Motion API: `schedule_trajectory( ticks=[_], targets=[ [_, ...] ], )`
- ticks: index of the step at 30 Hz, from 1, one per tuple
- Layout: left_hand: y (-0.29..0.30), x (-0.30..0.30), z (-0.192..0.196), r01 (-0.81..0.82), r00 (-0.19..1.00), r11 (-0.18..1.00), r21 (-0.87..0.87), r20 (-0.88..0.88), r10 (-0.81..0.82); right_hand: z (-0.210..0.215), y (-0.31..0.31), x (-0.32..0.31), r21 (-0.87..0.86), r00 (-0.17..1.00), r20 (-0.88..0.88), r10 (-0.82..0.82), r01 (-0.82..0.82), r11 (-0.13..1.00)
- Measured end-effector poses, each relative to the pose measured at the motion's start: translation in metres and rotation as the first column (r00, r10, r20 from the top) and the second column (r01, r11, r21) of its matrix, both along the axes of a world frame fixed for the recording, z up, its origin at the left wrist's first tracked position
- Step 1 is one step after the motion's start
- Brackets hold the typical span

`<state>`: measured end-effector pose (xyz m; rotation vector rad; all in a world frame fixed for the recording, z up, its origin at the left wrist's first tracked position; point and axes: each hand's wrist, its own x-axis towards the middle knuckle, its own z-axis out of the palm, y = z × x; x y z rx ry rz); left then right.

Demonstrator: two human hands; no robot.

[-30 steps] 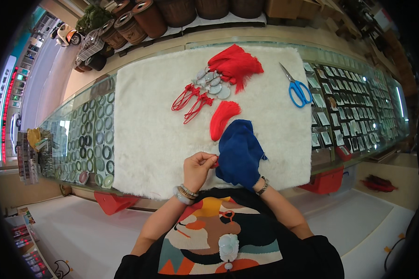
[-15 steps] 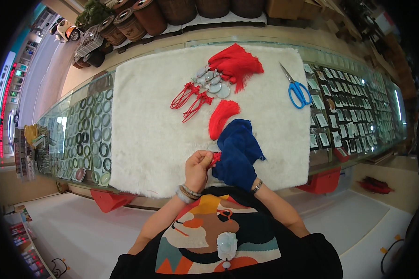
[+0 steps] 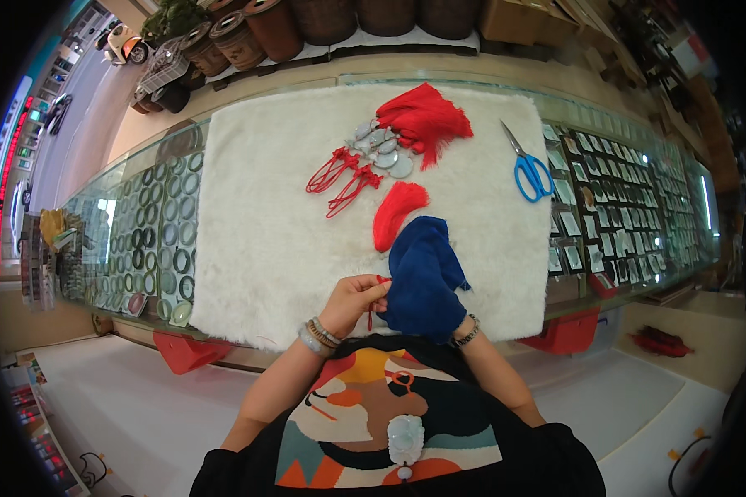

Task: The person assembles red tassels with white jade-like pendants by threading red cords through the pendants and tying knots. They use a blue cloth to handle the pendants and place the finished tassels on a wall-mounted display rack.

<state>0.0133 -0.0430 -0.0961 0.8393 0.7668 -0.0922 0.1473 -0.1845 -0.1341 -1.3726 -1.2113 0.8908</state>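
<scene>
Thumb and fingertips of my left hand (image 3: 355,303) are pinched on a thin red cord (image 3: 370,320), whose end hangs below them. A dark blue cloth (image 3: 424,277) covers my right hand (image 3: 461,333), so only its wrist edge shows and its fingers are hidden. The left fingertips touch or nearly touch the cloth's left edge. Past the cloth's far side lies a red tassel (image 3: 399,214). Whether it joins the cord under the cloth is hidden. Farther off is a bunch of pale round stone pendants (image 3: 384,147) with red cord loops (image 3: 330,171) and red tassels (image 3: 429,122).
A white fluffy mat (image 3: 265,215) covers the middle of a glass display counter. Blue-handled scissors (image 3: 532,176) lie at its right. Bangles (image 3: 167,240) fill the left case, and rows of small pieces (image 3: 609,195) the right. Red stools (image 3: 189,352) stand below.
My left fingers have shifted on the red cord, and its end now hangs down below them. The cloth-covered right hand stays almost in place. The view has moved slightly.
</scene>
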Motion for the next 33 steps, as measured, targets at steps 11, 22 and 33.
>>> schedule_trajectory(
  ticks=[11, 22, 33],
  targets=[
    [-0.004, 0.007, -0.010, -0.060, 0.997, 0.990, -0.125, -0.065, 0.052, 0.016, 0.019, 0.002, 0.218, 0.809, 0.562, -0.171, 0.054, 0.975],
    [-0.019, 0.012, -0.018, -0.207, 0.976, 0.976, 0.065, -0.061, 0.211, -0.016, 0.004, -0.021, -0.082, 0.826, 0.553, -0.105, 0.179, 0.980],
    [-0.006, 0.002, -0.003, -0.169, 0.971, 0.904, -0.392, 0.094, 0.222, 0.056, 0.001, 0.009, 0.063, 0.877, 0.396, -0.274, 0.272, 0.960]
  ],
)
